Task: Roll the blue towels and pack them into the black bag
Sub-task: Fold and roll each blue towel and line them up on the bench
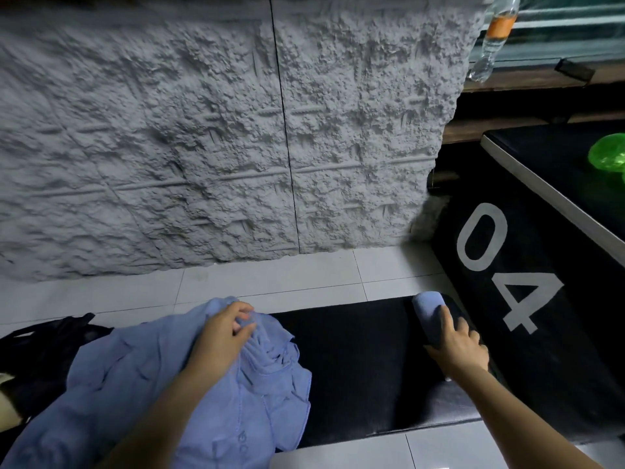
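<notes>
Towels show in two lots from my remote seat, one loose and one rolled. At the far left lies one black bag point(44, 346), slumped on the floor point(270, 275), its mouth not clear to me. Just right of it, and touching it, is one crumpled blue heap point(118, 384); I cannot tell how many cloths are in it. The left grip point(226, 333) rests on top of the heap, thumb and fingertips pinching a raised fold. The heap's right edge spills onto one black counter point(355, 360). At the counter's right end lies one roll point(427, 304), blue and tight, and the right grip point(460, 346) is closed over its near end, fingers curled round it. Beside that stands one black box point(558, 367) marked "04". One green thing point(608, 157) sits on its top. One clear bottle point(497, 32) stands on a ledge above.
</notes>
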Demonstrator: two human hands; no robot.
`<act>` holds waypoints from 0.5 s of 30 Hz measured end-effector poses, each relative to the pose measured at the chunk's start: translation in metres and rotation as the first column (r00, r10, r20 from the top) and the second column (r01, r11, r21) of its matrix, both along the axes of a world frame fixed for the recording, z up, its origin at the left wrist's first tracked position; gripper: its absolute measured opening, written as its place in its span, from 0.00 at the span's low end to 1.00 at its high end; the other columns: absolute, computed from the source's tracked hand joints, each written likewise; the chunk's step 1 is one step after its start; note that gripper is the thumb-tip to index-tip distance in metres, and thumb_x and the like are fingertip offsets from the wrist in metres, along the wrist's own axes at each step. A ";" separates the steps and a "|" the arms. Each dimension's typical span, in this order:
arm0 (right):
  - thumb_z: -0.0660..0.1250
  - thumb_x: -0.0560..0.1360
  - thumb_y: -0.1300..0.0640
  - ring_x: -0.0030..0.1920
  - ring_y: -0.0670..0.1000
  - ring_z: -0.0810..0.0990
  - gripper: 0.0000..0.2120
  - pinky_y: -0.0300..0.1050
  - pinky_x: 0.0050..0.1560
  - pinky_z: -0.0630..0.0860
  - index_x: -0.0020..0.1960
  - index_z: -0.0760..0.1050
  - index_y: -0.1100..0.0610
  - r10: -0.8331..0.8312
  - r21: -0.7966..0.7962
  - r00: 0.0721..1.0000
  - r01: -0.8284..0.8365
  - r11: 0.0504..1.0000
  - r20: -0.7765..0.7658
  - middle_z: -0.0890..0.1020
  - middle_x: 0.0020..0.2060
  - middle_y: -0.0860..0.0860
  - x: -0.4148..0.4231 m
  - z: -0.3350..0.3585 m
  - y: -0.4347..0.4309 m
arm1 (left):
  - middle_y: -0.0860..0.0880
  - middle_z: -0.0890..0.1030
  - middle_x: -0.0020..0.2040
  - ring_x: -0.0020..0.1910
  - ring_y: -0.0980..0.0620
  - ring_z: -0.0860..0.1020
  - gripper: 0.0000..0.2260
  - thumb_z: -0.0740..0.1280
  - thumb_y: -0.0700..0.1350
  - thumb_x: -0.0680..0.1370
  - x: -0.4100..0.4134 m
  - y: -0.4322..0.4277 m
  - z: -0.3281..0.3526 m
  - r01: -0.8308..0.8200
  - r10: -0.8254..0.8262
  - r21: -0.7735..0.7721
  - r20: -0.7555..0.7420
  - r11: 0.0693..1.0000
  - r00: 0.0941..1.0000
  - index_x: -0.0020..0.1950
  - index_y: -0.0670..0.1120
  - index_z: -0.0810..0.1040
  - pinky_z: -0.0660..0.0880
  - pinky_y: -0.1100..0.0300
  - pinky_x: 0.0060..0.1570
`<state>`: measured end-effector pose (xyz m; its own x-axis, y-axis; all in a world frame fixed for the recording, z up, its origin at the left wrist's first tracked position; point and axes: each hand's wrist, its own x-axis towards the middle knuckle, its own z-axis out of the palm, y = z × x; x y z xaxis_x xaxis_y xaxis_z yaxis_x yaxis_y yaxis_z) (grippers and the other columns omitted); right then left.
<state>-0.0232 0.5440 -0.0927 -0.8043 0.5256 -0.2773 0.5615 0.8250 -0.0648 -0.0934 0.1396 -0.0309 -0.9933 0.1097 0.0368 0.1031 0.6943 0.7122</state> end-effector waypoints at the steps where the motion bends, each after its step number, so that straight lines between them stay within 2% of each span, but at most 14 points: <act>1: 0.67 0.70 0.38 0.67 0.60 0.66 0.44 0.54 0.63 0.69 0.76 0.44 0.48 0.010 0.035 1.000 -0.010 0.999 -0.010 0.60 0.72 0.55 -0.001 0.005 -0.006 | 0.50 0.78 0.42 0.34 0.57 0.74 0.10 0.70 0.34 0.73 0.000 -0.008 0.005 -0.010 0.010 0.005 -0.011 1.000 1.000 0.50 0.45 0.78 0.71 0.66 0.40; 3: 0.67 0.71 0.38 0.67 0.60 0.65 0.42 0.55 0.63 0.69 0.75 0.48 0.50 0.082 0.074 0.994 -0.077 0.994 -0.069 0.59 0.72 0.56 -0.005 0.016 -0.027 | 0.47 0.80 0.42 0.35 0.55 0.74 0.10 0.70 0.33 0.72 0.001 -0.027 0.010 -0.024 0.024 -0.006 -0.046 1.000 0.999 0.46 0.48 0.77 0.72 0.62 0.41; 5: 0.66 0.72 0.41 0.66 0.59 0.66 0.39 0.54 0.61 0.69 0.75 0.52 0.52 0.216 0.040 0.963 -0.212 0.976 -0.164 0.63 0.71 0.55 -0.013 0.028 -0.066 | 0.47 0.80 0.41 0.37 0.51 0.75 0.10 0.71 0.34 0.71 0.003 -0.049 0.014 -0.037 0.032 -0.054 -0.082 0.998 0.996 0.43 0.49 0.78 0.73 0.59 0.42; 9: 0.64 0.75 0.45 0.61 0.55 0.70 0.26 0.48 0.54 0.70 0.70 0.63 0.49 0.464 -0.100 0.833 -0.512 0.853 -0.301 0.72 0.64 0.49 -0.021 0.048 -0.176 | 0.54 0.79 0.36 0.38 0.50 0.77 0.12 0.73 0.36 0.69 0.015 -0.087 0.016 0.014 -0.037 -0.193 -0.114 0.981 0.993 0.36 0.53 0.78 0.74 0.55 0.44; 12: 0.63 0.75 0.50 0.53 0.54 0.74 0.10 0.45 0.48 0.71 0.55 0.74 0.49 0.454 -0.325 0.809 -0.572 0.753 -0.374 0.79 0.52 0.48 -0.018 0.059 -0.251 | 0.55 0.80 0.38 0.41 0.49 0.79 0.10 0.76 0.39 0.66 0.028 -0.113 0.008 0.028 -0.052 -0.237 -0.098 0.971 0.994 0.37 0.52 0.80 0.76 0.52 0.45; 15: 0.62 0.75 0.53 0.44 0.53 0.77 0.06 0.44 0.42 0.70 0.41 0.73 0.52 0.389 -0.477 0.853 -0.518 0.710 -0.348 0.80 0.39 0.49 -0.018 0.056 -0.304 | 0.55 0.79 0.42 0.45 0.49 0.78 0.09 0.77 0.39 0.65 0.043 -0.129 0.001 0.028 -0.043 -0.246 -0.057 0.969 0.997 0.39 0.51 0.81 0.74 0.55 0.47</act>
